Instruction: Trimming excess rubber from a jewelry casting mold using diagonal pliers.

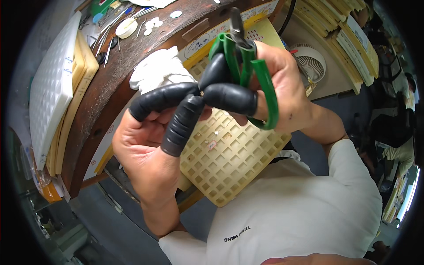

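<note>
My left hand (148,150) wears black finger cots on its thumb and index finger, closed in a pinch. Its tips meet those of my right hand (285,84), whose thumb and index finger are also in black cots. A tiny speck shows where the fingertips come together, too small to name. In my right hand is also a pair of pliers (245,66) with green-coated handles, metal jaws pointing up and away. Below both hands a cream tray (236,161) with square pockets rests by my lap, a few tiny pieces and a small label on it.
A worn wooden bench (95,119) curves along the left, bearing a white cloth (159,68), a white spool (126,28), small white discs (153,23) and thin rods. Stacked trays (53,92) stand at its left. To the right are a fan (310,62) and more tray stacks (353,48).
</note>
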`<move>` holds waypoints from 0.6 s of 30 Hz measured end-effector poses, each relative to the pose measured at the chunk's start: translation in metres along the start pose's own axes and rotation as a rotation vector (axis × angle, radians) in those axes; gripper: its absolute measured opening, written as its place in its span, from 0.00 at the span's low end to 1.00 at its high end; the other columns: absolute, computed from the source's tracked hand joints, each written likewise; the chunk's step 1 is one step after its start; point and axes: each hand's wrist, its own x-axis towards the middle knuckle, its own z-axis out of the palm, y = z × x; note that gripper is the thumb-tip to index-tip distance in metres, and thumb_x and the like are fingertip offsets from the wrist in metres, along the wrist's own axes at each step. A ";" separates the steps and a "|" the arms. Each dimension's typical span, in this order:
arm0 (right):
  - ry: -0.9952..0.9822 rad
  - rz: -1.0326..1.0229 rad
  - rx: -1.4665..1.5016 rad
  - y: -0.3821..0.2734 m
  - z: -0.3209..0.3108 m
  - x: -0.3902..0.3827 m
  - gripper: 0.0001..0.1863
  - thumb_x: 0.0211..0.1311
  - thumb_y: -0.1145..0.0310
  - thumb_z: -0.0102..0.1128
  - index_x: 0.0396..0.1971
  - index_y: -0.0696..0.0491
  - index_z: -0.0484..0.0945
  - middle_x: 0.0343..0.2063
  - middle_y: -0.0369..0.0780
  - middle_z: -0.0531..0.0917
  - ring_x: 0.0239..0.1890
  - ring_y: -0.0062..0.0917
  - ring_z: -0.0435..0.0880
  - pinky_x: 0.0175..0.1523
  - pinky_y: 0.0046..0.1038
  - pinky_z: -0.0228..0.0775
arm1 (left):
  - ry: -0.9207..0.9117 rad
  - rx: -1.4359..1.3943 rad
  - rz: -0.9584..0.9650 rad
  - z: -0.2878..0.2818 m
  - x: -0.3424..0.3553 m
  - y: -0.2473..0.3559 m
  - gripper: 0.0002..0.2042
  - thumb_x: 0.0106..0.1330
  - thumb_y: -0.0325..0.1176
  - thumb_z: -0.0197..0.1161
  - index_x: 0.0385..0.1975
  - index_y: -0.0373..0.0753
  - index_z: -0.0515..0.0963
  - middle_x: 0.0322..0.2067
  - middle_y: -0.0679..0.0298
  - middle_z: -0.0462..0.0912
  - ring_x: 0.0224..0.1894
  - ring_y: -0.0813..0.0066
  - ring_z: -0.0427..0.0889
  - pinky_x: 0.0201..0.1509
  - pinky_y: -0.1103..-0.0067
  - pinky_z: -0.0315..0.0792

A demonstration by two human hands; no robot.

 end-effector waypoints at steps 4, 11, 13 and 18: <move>0.029 0.050 0.016 -0.002 0.011 0.010 0.07 0.64 0.74 0.67 0.38 0.60 0.80 0.23 0.37 0.81 0.16 0.15 0.76 0.19 0.17 0.63 | 0.001 0.080 0.120 -0.006 0.000 0.001 0.14 0.64 0.16 0.64 0.49 0.25 0.76 0.45 0.49 0.85 0.46 0.63 0.87 0.52 0.66 0.84; 0.035 0.085 0.048 0.000 0.018 0.012 0.07 0.64 0.74 0.67 0.38 0.59 0.80 0.20 0.35 0.80 0.13 0.15 0.75 0.18 0.18 0.62 | 0.105 0.345 0.242 -0.004 -0.005 0.005 0.16 0.61 0.12 0.65 0.49 0.24 0.76 0.45 0.48 0.84 0.46 0.65 0.87 0.54 0.70 0.84; 0.047 0.072 0.047 0.000 0.017 0.012 0.07 0.65 0.73 0.67 0.38 0.59 0.80 0.20 0.35 0.79 0.13 0.15 0.75 0.18 0.18 0.62 | 0.118 0.402 0.283 -0.004 -0.004 0.005 0.15 0.58 0.11 0.67 0.46 0.26 0.79 0.42 0.52 0.85 0.44 0.68 0.86 0.52 0.74 0.81; 0.033 0.129 0.123 0.000 0.016 0.011 0.14 0.63 0.67 0.72 0.40 0.61 0.80 0.25 0.37 0.84 0.19 0.13 0.78 0.21 0.16 0.68 | 0.201 0.649 0.455 0.004 0.000 0.000 0.12 0.53 0.13 0.70 0.38 0.30 0.84 0.33 0.58 0.85 0.34 0.73 0.84 0.41 0.80 0.77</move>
